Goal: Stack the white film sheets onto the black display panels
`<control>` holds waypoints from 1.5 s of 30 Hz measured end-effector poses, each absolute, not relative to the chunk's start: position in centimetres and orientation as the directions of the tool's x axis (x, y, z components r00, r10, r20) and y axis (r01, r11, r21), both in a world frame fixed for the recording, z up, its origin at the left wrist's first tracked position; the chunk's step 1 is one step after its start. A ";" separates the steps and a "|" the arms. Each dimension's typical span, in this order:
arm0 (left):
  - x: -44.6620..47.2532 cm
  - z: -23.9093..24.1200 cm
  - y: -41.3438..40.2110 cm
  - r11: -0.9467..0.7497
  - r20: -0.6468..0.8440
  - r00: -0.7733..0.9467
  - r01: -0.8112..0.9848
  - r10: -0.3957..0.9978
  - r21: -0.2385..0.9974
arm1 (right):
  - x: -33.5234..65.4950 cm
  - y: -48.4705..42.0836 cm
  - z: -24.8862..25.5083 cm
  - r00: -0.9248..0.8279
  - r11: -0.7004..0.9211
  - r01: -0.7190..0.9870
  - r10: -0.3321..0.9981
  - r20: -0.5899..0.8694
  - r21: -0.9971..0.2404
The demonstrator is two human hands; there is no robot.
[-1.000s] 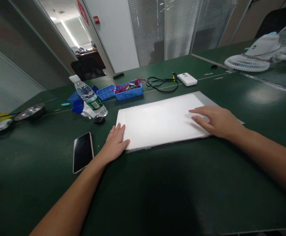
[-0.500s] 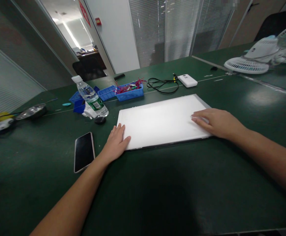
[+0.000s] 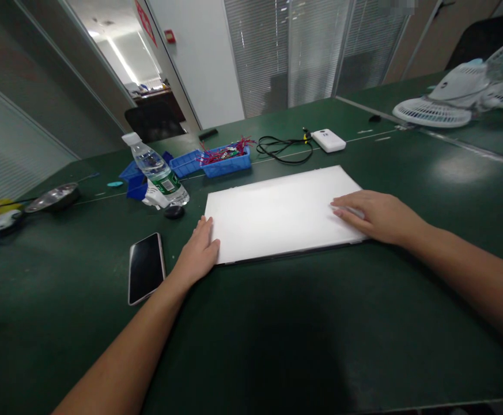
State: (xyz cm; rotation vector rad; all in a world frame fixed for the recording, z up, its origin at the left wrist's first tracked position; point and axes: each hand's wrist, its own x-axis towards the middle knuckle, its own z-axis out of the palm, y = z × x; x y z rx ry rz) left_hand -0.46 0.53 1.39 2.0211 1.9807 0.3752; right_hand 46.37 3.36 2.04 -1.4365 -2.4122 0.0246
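A flat white rectangular panel [image 3: 277, 210] lies on the dark green table [image 3: 251, 323], with a thin dark edge showing under its near side. My left hand [image 3: 197, 253] rests against the panel's near left corner, fingers straight and together, palm down on the table. My right hand [image 3: 376, 216] lies flat on the panel's right end, fingers stretched out towards the left. Neither hand holds anything.
A black phone [image 3: 146, 274] lies left of my left hand. Behind it lean a water bottle [image 3: 158, 173] and blue trays [image 3: 216, 160] with red wires. A black cable [image 3: 283, 148], a white box [image 3: 329, 140] and a white fan [image 3: 458, 95] are farther back.
The white sheet slid left over the grey layer below, so the grey strip at the right end no longer shows. My left thumb came off the panel's corner; my right hand shifted slightly left.
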 end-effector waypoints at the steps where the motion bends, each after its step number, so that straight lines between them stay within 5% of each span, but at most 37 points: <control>1: -0.6 1.2 0.6 -0.019 -0.006 0.023 0.921 1.000 0.389 | 46.3 3.4 2.0 -0.445 0.501 0.845 0.852 0.274 -0.185; 16: 0.0 1.6 0.2 -0.103 0.022 0.101 0.958 0.995 0.268 | 46.3 3.2 2.4 -0.423 0.498 0.834 0.854 0.303 -0.239; 26: 0.7 2.0 -0.2 -0.117 0.013 0.117 0.977 0.993 0.180 | 49.5 5.6 0.0 -0.180 0.216 0.965 0.957 0.227 -0.146; 45: 0.5 1.3 -0.2 -0.117 0.050 0.109 0.965 0.993 0.235 | 49.0 5.7 -0.6 -0.110 0.150 0.965 0.976 0.187 -0.216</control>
